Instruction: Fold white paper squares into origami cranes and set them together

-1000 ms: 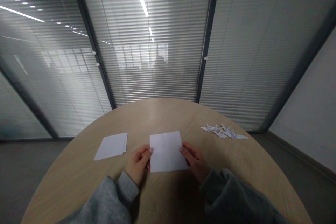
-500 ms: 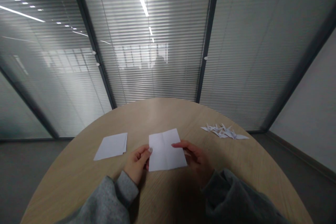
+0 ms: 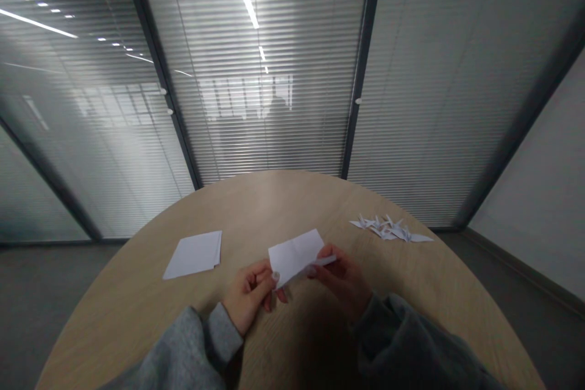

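A white sheet of paper [image 3: 295, 254] is held between my two hands above the middle of the table, tilted, with its near side bent over. My left hand [image 3: 253, 294] is closed on the paper's lower left corner, thumb on top and fingers partly underneath. At the paper's right end, my right hand [image 3: 340, 280] pinches it between thumb and fingers, where a folded edge sticks out past the fingertips. The underside of the paper is hidden.
A small stack of white paper sheets [image 3: 192, 255] lies on the left of the round wooden table [image 3: 274, 198]. Several folded white paper cranes [image 3: 388, 229] sit in a heap at the right. Glass partitions with blinds [image 3: 274, 140] stand behind the table's far edge.
The sheet went from lying open and nearly flat in my hands to tilted, its near part bent over. My right fingers moved from its face to its edge; my left hand shifted slightly right.
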The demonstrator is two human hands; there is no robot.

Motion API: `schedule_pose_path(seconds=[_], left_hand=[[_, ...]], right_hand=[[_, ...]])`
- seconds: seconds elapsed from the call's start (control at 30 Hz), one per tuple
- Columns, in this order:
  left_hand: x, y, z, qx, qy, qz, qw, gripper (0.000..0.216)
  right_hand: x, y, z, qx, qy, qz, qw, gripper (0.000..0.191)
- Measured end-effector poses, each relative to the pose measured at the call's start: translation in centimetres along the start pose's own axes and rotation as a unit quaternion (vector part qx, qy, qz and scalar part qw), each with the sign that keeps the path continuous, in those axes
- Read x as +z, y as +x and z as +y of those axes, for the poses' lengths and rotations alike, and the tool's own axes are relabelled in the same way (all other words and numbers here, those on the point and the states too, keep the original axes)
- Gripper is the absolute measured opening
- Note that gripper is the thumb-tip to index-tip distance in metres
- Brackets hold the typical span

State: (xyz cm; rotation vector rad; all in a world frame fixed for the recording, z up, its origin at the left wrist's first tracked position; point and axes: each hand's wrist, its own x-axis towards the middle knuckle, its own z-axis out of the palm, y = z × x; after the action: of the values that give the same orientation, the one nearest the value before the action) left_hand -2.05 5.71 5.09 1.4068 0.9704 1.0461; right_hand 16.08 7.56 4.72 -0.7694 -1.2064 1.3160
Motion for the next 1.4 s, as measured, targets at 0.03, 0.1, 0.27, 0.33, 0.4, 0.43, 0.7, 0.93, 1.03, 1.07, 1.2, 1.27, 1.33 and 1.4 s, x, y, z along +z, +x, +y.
schedule_pose_path(seconds=[0.03,0.1,0.27,0.33,0.4,0.43,0.7,0.93,1.03,1.07,1.2,1.27,1.33,1.4], left_hand=[[0.07,-0.03,0.06,0.003,0.004,-0.009,1.0,0.053],[0.23,-0.11,0.09,0.007,0.014,-0.025,1.0,0.056],[0.63,-0.63,-0.13,-0.008,0.034,-0.009,0.999,0.061],[0.61,-0.81,-0.21,-0.007,0.028,0.02,0.999,0.066],[0.47,-0.9,-0.24,0.014,0.035,0.011,0.999,0.067],[0.39,-0.91,-0.21,0.028,0.048,0.0,0.998,0.066],[0.34,-0.97,0.24,0.014,0.201,0.006,0.979,0.046],[0.6,-0.73,0.42,-0.015,0.194,-0.004,0.981,0.054],[0.6,-0.7,0.52,-0.006,0.187,-0.006,0.982,0.053],[0.59,-0.7,0.53,-0.004,0.185,-0.007,0.983,0.053],[0.51,-0.74,0.51,0.0,0.19,-0.005,0.982,0.051],[0.5,-0.75,0.51,0.005,0.197,-0.003,0.98,0.05],[0.53,-0.75,0.54,0.006,0.205,-0.003,0.979,0.051],[0.58,-0.74,0.6,0.005,0.21,-0.004,0.978,0.052]], right_hand=[[0.0,0.06,-0.2,0.004,-0.003,0.008,1.0,0.047],[0.0,0.11,-0.48,0.009,-0.013,0.027,0.999,0.047],[0.02,-0.05,-0.6,0.033,-0.037,0.06,0.997,0.048],[0.07,-0.15,-0.66,0.045,-0.037,0.063,0.996,0.049],[0.12,-0.24,-0.74,0.051,-0.036,0.062,0.996,0.049],[0.13,-0.26,-0.76,0.051,-0.038,0.06,0.996,0.049],[-0.04,-0.22,-0.18,0.033,-0.045,0.056,0.997,0.046],[0.16,-0.28,-0.49,0.039,-0.048,0.058,0.996,0.046],[0.27,-0.25,-0.7,0.039,-0.049,0.066,0.996,0.047],[0.32,-0.25,-0.77,0.04,-0.049,0.068,0.996,0.047],[0.53,-0.3,-1.03,0.046,-0.049,0.072,0.995,0.05],[0.57,-0.34,-1.05,0.046,-0.053,0.073,0.995,0.05],[0.54,-0.37,-0.99,0.044,-0.059,0.074,0.995,0.049],[0.45,-0.37,-0.88,0.04,-0.067,0.074,0.994,0.049]])
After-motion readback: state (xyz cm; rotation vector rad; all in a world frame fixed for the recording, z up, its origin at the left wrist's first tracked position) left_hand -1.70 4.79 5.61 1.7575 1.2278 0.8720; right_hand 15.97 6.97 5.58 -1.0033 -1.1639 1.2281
